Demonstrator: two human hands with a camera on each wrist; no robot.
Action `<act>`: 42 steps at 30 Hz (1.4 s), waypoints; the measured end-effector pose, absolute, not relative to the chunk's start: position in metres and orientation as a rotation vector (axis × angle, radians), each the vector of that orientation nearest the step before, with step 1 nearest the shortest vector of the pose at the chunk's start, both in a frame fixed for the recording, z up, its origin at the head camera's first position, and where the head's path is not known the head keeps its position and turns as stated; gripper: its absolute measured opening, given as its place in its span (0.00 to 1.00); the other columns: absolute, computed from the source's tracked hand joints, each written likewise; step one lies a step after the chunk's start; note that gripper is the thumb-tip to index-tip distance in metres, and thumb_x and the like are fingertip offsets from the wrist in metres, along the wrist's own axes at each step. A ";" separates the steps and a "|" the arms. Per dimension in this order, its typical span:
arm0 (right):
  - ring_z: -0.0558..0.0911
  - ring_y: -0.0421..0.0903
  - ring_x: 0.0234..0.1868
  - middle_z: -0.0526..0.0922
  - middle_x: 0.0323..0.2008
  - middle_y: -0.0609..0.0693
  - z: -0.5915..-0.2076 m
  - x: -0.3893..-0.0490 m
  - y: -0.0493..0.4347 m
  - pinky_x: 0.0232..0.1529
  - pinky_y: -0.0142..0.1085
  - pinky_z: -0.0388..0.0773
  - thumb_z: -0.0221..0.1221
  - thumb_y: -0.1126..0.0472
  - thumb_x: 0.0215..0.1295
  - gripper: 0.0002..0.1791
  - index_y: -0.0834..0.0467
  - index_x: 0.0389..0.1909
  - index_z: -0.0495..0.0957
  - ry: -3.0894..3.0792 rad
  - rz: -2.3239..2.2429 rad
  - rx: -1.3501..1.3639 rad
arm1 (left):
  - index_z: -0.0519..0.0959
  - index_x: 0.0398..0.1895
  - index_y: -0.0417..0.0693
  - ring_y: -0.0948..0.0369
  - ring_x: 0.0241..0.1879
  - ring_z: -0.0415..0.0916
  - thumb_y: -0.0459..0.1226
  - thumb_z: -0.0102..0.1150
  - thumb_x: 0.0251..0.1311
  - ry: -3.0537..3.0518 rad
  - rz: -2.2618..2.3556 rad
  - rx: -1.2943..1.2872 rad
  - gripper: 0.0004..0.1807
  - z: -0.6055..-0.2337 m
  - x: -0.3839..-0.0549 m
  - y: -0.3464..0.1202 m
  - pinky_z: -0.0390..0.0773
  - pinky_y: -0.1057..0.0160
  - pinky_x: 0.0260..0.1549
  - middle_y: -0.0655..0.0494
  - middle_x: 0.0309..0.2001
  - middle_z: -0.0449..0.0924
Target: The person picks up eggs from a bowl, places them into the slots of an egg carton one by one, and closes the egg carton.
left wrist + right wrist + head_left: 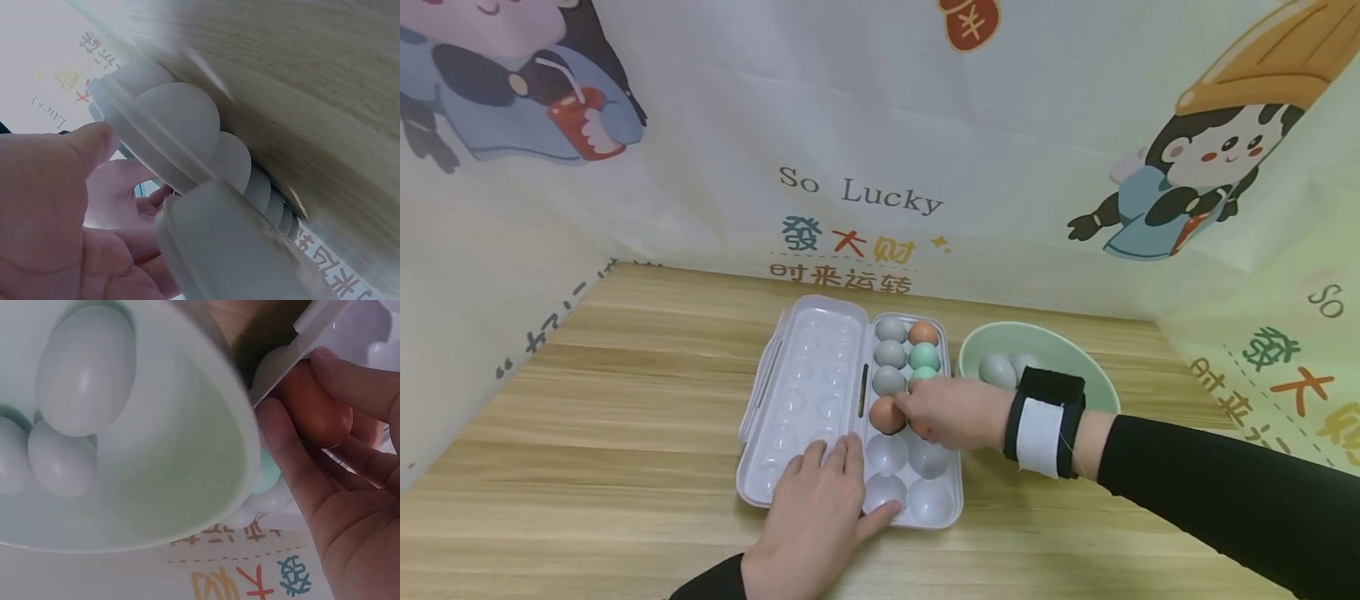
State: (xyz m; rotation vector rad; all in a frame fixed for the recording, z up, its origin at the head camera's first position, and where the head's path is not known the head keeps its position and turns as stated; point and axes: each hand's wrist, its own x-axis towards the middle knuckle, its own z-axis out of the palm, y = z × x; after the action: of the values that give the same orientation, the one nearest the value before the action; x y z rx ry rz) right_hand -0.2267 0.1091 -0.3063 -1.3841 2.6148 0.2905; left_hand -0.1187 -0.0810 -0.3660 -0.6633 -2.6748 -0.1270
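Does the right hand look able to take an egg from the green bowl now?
Probably not yet: the right hand holds a brown egg at the carton, though the bowl is uncovered.

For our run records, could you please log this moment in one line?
right hand: grips brown egg at open carton | left hand: touches carton | green bowl: right of carton, pale eggs inside
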 end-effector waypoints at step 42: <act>0.70 0.41 0.26 0.68 0.25 0.45 -0.294 -0.234 0.109 0.27 0.28 0.67 0.60 0.67 0.54 0.05 0.56 0.28 0.74 2.708 0.174 -1.390 | 0.72 0.51 0.23 0.46 0.47 0.73 0.71 0.53 0.45 -2.591 -0.066 -0.594 0.55 -0.370 -0.123 -0.079 0.73 0.54 0.40 0.33 0.50 0.74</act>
State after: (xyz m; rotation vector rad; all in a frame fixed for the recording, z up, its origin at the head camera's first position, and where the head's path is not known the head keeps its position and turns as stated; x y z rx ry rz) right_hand -0.2340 0.1089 -0.2938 -1.3896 2.7079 0.1742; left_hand -0.1227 -0.0792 -0.3699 -0.5937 -2.5912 -0.0659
